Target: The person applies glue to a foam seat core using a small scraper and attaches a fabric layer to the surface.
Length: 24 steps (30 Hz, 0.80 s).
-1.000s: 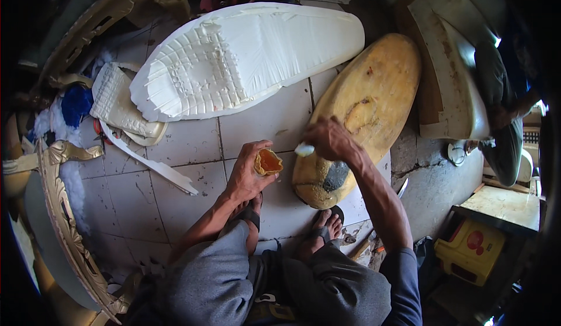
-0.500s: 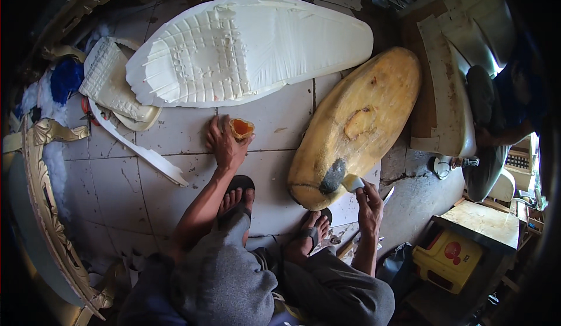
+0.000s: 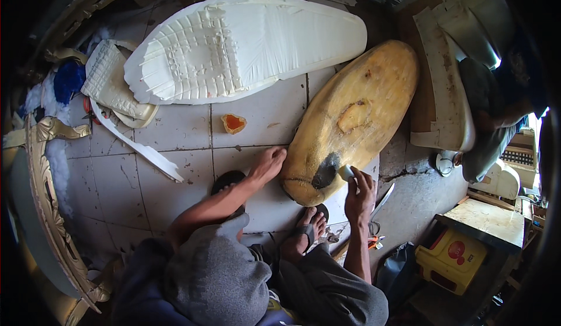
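A long yellowish foam seat block (image 3: 368, 101) lies slanted on the tiles, with a dark wet-looking patch (image 3: 325, 171) near its closer end. My right hand (image 3: 360, 194) grips a small pale pad (image 3: 346, 172) at the right edge of that patch. Beside the block's left edge is my left hand (image 3: 270, 163), its fingers curled in; whether it touches the foam, or holds anything, I cannot tell. Farther left, a small ragged-rimmed cup (image 3: 234, 124) with orange-brown insides stands on the floor, apart from both hands.
A large white foam seat piece (image 3: 274, 45) lies across the far floor. White scraps and a curved strip (image 3: 146, 153) are at left, near a gilded carved frame (image 3: 44, 191). A yellow box (image 3: 450, 259) sits under a small table at right. Another person (image 3: 491, 115) is at far right.
My left hand has let go of the cup and moved right to the foam block's edge. My right hand has shifted slightly left with the pale pad, along the dark patch.
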{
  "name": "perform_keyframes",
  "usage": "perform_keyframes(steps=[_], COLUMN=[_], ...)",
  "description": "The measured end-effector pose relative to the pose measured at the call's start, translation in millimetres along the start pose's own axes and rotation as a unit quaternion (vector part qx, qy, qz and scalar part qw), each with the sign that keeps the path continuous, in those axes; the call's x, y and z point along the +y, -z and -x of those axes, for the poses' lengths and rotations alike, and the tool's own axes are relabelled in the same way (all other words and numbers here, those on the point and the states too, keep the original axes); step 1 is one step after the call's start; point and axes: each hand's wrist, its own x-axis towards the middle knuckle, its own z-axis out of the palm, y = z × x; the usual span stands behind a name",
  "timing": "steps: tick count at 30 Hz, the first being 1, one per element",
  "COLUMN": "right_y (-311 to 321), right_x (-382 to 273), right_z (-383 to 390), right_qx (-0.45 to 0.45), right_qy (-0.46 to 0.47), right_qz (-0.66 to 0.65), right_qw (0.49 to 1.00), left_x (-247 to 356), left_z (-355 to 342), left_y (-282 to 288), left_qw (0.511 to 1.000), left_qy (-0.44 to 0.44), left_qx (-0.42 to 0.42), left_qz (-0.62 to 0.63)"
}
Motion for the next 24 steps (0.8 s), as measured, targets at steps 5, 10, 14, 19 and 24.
perform_keyframes(steps=[5, 10, 14, 19, 24], right_y=[-3.3, -5.0, -6.6, -7.5, -6.4], right_x=[-8.0, -7.2, -5.1, -2.1, -3.3], right_z=[0.6, 2.0, 2.0, 1.4, 4.0], right_qx=[-0.023, -0.019, -0.020, -0.033, -0.036], right_qy=[0.016, 0.025, 0.027, 0.017, 0.015], right_qz=[0.014, 0.016, 0.017, 0.020, 0.021], right_qw=[1.000, 0.999, 0.999, 0.999, 0.999], left_x=[32.9, 21.7, 16.1, 29.0, 10.3], left_z=[-28.7, -16.4, -24.6, -35.7, -25.6], left_y=[-12.4, -23.1, -14.2, -9.1, -22.6], left_qw=[0.984, 0.995, 0.986, 0.882, 0.907], left_qy=[0.149, 0.080, 0.145, 0.305, 0.165], left_qx=[-0.072, 0.033, -0.006, -0.073, -0.024], left_qz=[-0.069, -0.054, 0.086, 0.352, 0.386])
